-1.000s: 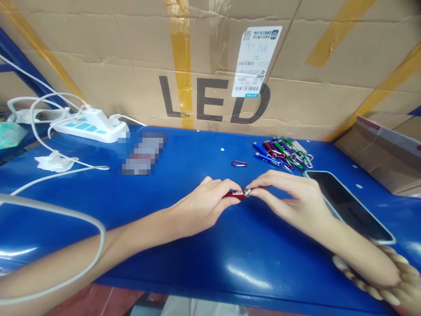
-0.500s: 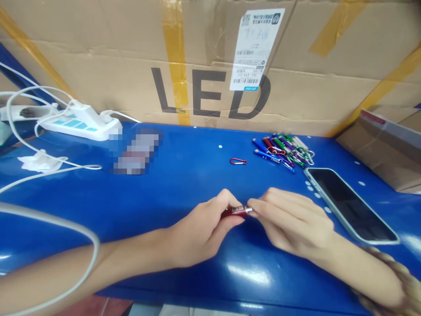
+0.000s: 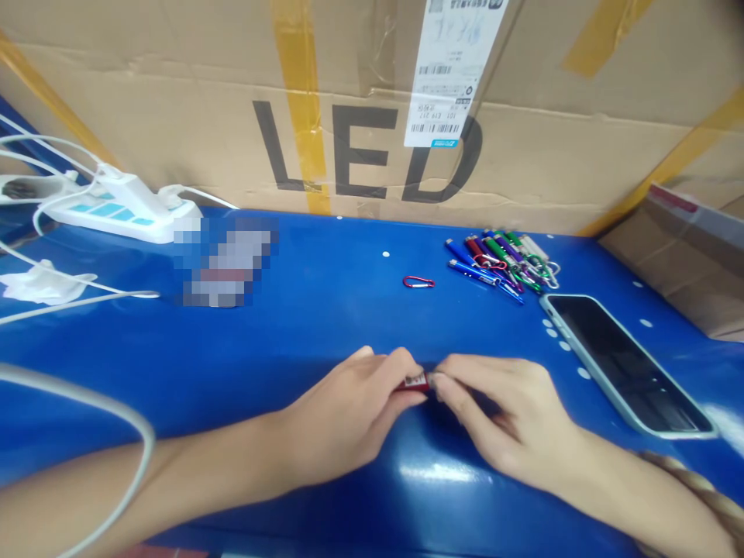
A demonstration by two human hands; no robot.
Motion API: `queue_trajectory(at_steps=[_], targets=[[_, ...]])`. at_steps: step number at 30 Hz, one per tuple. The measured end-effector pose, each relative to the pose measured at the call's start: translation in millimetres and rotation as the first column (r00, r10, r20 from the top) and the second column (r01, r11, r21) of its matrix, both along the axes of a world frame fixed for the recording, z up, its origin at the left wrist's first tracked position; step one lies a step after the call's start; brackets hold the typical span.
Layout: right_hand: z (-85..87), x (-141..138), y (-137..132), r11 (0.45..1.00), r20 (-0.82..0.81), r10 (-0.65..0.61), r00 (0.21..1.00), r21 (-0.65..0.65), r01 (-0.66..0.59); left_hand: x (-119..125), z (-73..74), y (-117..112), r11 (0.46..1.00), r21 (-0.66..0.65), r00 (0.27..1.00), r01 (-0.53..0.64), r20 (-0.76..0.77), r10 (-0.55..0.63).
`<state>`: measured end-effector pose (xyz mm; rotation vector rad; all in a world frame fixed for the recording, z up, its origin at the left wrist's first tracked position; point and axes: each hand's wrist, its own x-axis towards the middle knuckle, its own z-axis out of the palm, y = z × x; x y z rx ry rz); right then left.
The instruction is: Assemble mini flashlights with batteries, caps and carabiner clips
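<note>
My left hand (image 3: 354, 403) is closed round a small red keychain flashlight (image 3: 416, 383), held just above the blue table (image 3: 302, 325). My right hand (image 3: 500, 418) pinches the flashlight's right end with thumb and fingertips, so most of the flashlight is hidden between the two hands. A loose red carabiner clip (image 3: 418, 281) lies on the table beyond my hands. Farther right sits a pile of coloured keychain flashlights (image 3: 503, 261) with clips.
A dark smartphone (image 3: 625, 360) lies face up at the right. A white power strip (image 3: 116, 208) with cables and a crumpled tissue (image 3: 40, 283) are at the left. A large cardboard box marked LED (image 3: 372, 116) stands behind; another carton (image 3: 686, 256) is at the right.
Both hands have drawn closer to me with the red flashlight between them, and my view has tilted down slightly. The right fingers have closed more tightly onto its end.
</note>
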<state>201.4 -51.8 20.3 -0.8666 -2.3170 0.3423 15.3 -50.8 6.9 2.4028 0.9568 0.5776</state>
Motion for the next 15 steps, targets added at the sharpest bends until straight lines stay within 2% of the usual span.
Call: queue_trajectory(at_steps=[4, 6, 8, 10, 12, 15], targets=[[-1.7, 5.2, 13.8, 0.994, 0.013, 0.038, 0.999, -0.107, -0.036, 0.1, 2.4, 2.8, 0.989, -0.128, 0.993, -0.075, 0.085, 0.087], [-2.9, 8.5, 18.5, 0.995, 0.062, 0.072, 0.995, -0.079, -0.067, -0.2, 2.1, 2.8, 0.983, -0.159, 0.99, -0.094, 0.088, 0.109], [-3.6, 10.8, 19.7, 0.994, 0.133, 0.105, 0.986, 0.002, -0.106, -0.1, 0.0, 2.3, 0.984, -0.153, 0.991, -0.097, 0.076, 0.11], [-4.0, 11.4, 16.9, 0.984, 0.194, 0.113, 0.974, 0.114, -0.137, 0.3, -3.6, 1.5, 0.993, -0.086, 0.994, -0.079, 0.065, 0.084], [-4.6, 10.2, 11.2, 0.965, 0.221, 0.09, 0.971, 0.221, -0.14, 0.6, -7.6, 0.6, 0.998, 0.046, 0.998, -0.035, 0.047, 0.033], [-5.8, 6.8, 0.9, 0.952, 0.237, 0.043, 0.971, 0.284, -0.111, -0.3, -11.6, -1.5, 0.967, 0.252, 0.999, 0.043, -0.011, -0.041]])
